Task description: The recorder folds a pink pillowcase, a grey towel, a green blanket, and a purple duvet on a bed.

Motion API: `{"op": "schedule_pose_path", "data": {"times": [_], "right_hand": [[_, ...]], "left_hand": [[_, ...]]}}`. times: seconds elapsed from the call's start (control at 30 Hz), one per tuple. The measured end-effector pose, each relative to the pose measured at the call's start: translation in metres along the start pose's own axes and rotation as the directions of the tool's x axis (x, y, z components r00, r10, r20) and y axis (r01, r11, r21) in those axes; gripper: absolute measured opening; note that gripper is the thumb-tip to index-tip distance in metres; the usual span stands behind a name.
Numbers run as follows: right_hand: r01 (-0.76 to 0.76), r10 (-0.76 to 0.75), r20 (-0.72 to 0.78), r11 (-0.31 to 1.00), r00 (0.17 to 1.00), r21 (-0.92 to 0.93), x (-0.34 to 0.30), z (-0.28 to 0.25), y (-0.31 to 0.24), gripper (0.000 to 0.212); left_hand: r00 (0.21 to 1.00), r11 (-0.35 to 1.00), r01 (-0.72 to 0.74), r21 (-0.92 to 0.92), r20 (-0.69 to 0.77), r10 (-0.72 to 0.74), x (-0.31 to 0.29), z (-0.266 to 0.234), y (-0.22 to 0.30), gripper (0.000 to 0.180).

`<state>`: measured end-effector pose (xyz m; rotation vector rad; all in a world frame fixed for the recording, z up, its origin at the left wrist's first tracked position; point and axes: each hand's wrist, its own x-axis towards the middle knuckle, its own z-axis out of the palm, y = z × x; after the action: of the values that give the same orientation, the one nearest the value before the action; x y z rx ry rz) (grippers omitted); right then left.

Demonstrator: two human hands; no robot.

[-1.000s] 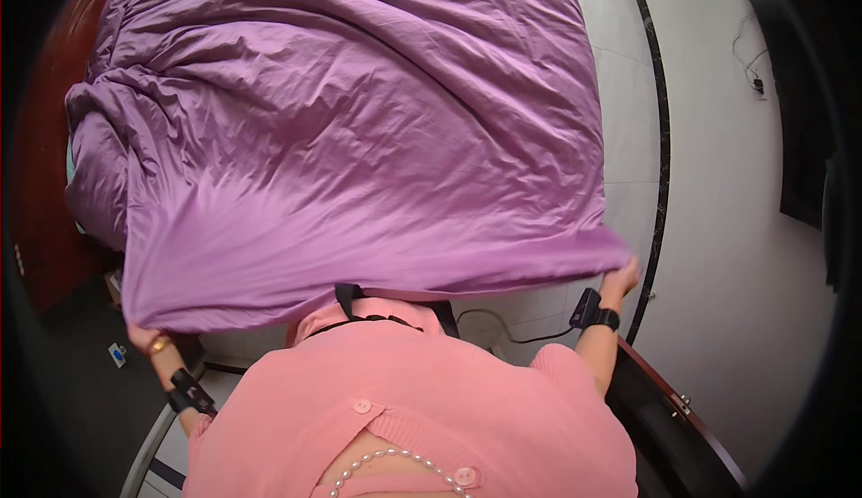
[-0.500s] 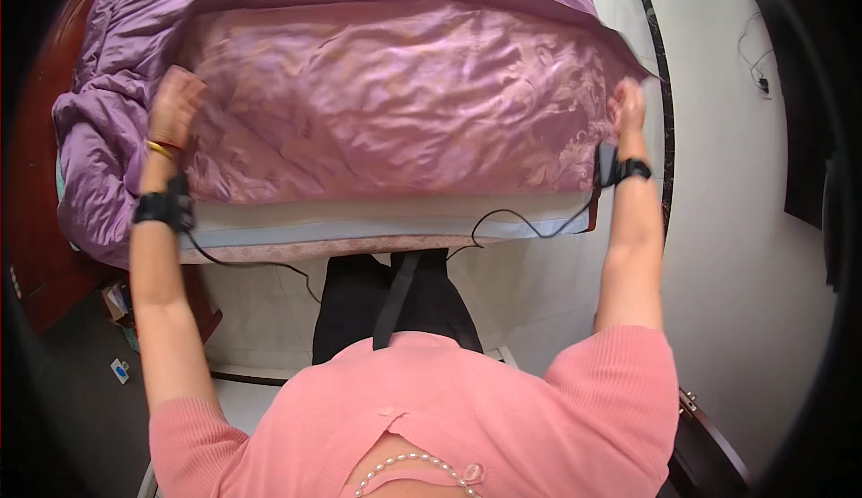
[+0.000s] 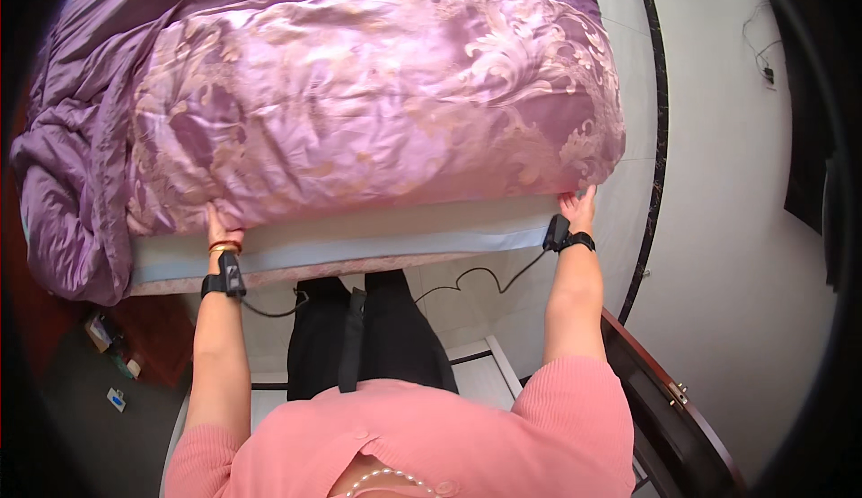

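Observation:
A shiny pink-purple quilt (image 3: 377, 112) with a pale floral pattern covers much of the bed, its surface wrinkled. At the quilt's near edge, toward the left, my left hand (image 3: 224, 220) is closed on the fabric, with part of its fingers hidden. My right hand (image 3: 580, 209) grips the same edge near the right corner, fingertips partly under the cloth. Below that edge shows a strip of white and light-blue bedding (image 3: 386, 236). A plain purple cover (image 3: 76, 148) lies bunched along the left side and across the far part of the bed.
Black devices with cables are strapped to both wrists; one cable (image 3: 485, 273) hangs before the bed. To the right runs pale floor with a dark border strip (image 3: 660, 121). A dark red wooden piece (image 3: 669, 390) stands at lower right, small items (image 3: 103, 332) at lower left.
Both hands have come back toward me from farther over the bed, down to the quilt's near edge. The plain purple cover lies farther back, and more of the patterned quilt shows.

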<state>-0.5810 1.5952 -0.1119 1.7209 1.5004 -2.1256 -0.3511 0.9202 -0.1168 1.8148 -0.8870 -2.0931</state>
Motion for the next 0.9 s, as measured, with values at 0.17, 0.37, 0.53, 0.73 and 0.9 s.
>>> {"op": "schedule_pose_path", "data": {"times": [0.17, 0.37, 0.53, 0.73, 0.9], "right_hand": [[-0.044, 0.032, 0.074, 0.984, 0.997, 0.175, 0.051, -0.024, -0.033, 0.058], [-0.009, -0.038, 0.220, 0.978, 0.975, 0.210, 0.033, 0.012, -0.048, 0.052], [0.389, -0.378, -0.095, 0.895, 0.921, 0.217, 0.077, -0.022, -0.085, 0.038], [0.682, -0.682, -0.071, 0.731, 0.727, -0.032, 0.008, -0.031, -0.234, 0.029], [0.446, -0.634, -0.413, 0.764, 0.654, -0.466, -0.014, -0.100, -0.232, 0.036]], "left_hand": [[0.704, 0.892, 0.366, 0.265, 0.548, -0.452, 0.005, -0.080, 0.054, 0.025], [0.972, 0.945, -0.153, 0.288, -0.128, 0.196, -0.141, -0.128, 0.104, 0.046], [0.988, 0.911, 0.019, 0.412, -0.147, 0.046, -0.089, -0.083, 0.075, 0.045], [0.988, 0.945, -0.125, 0.303, 0.127, 0.089, -0.158, -0.044, 0.077, 0.026], [0.995, 0.928, -0.059, 0.367, 0.092, 0.027, -0.156, -0.047, 0.008, 0.017]]}}
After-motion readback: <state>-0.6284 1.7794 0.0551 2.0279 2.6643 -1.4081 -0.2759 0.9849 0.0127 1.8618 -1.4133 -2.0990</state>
